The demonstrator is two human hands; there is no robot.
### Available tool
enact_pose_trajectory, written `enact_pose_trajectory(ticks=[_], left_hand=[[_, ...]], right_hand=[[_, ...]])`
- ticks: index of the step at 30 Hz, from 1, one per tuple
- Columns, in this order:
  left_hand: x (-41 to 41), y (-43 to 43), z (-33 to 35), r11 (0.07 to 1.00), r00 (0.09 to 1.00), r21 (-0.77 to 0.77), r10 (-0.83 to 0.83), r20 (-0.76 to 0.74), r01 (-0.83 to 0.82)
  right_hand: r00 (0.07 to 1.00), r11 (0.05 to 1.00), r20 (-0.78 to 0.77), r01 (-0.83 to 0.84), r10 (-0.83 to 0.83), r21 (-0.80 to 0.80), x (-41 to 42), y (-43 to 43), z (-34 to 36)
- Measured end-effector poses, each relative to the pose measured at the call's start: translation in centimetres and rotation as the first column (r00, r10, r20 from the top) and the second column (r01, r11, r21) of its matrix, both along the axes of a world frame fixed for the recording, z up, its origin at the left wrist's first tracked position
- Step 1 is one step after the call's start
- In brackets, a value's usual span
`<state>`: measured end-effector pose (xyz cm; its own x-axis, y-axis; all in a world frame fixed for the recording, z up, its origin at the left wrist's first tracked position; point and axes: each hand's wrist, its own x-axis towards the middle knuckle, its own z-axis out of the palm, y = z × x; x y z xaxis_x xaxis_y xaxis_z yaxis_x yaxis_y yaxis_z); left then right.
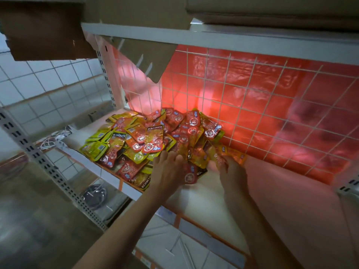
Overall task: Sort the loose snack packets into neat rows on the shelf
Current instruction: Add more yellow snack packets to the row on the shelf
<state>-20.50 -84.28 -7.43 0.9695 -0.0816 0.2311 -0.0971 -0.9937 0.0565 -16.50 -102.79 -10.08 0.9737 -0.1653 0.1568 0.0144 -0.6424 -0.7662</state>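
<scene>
Fingers [168,157] of left hand [166,172] straight atop snack packets [147,136]; right hand [234,171] beside, grip unclear.

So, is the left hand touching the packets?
Touching. The head view shows the left hand lying flat on the near edge of the packets, with no gap between them.

pale shelf [272,191] with wire-grid back, loose heap of red and yellow snack packets [155,136] on its far-left part, right part bare
</scene>
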Motion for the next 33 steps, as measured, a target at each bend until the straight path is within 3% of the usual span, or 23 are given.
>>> enact_pose_trajectory(ticks=[2, 9, 11, 12, 16, 19, 22, 24, 28, 33], left_hand=[[0.2, -0.7, -0.2, 0.995, 0.993, -0.048, -0.084, 0.080, 0.088], [0.4, -3.6, 0.0, 0.918, 0.970, -0.325, -0.184, 0.158, 0.227], [0.6, -4.9, 0.5, 0.820, 0.968, -0.515, -0.198, 0.155, 0.250], [0.8, -5.6, 0.7, 0.756, 0.975, -0.619, -0.205, 0.086, 0.214], [0.6, -9.0, 0.5, 0.398, 0.929, -0.917, -0.329, -0.169, -0.026], [-0.8, -11.9, 0.6, 0.241, 0.877, -0.964, -0.434, -0.206, -0.107], [-2.4, -15.4, 1.0, 0.169, 0.821, -0.973, -0.525, -0.222, -0.155], [-2.8, -17.0, 1.1, 0.131, 0.800, -0.972, -0.553, -0.234, -0.194], [-5.6, -22.7, 1.7, 0.090, 0.704, -0.969, -0.672, -0.229, -0.229], [-10.9, -30.5, 2.4, 0.120, 0.594, -0.964, -0.767, -0.242, -0.237]], right_hand=[[1.000, 0.983, 0.011, -0.001, -0.001, 0.184, -0.5, -0.8, 0.4], [0.999, 0.883, -0.018, -0.025, 0.038, 0.469, -3.8, -4.5, 2.3], [0.999, 0.864, -0.045, 0.043, -0.023, 0.501, -4.9, -5.7, 2.0], [0.997, 0.860, -0.049, 0.082, -0.066, 0.504, -5.5, -6.3, 2.0], [0.970, 0.822, -0.029, 0.221, -0.242, 0.525, -8.2, -9.1, 2.2], [0.940, 0.716, 0.002, 0.259, -0.342, 0.648, -10.7, -11.4, 2.4], [0.890, 0.581, -0.008, 0.306, -0.457, 0.754, -13.2, -14.2, 2.7], [0.871, 0.549, -0.023, 0.329, -0.490, 0.768, -14.1, -15.5, 3.0], [0.828, 0.482, -0.076, 0.396, -0.556, 0.782, -18.3, -19.9, 3.3], [0.786, 0.454, -0.133, 0.476, -0.604, 0.753, -24.1, -26.6, 3.2]])
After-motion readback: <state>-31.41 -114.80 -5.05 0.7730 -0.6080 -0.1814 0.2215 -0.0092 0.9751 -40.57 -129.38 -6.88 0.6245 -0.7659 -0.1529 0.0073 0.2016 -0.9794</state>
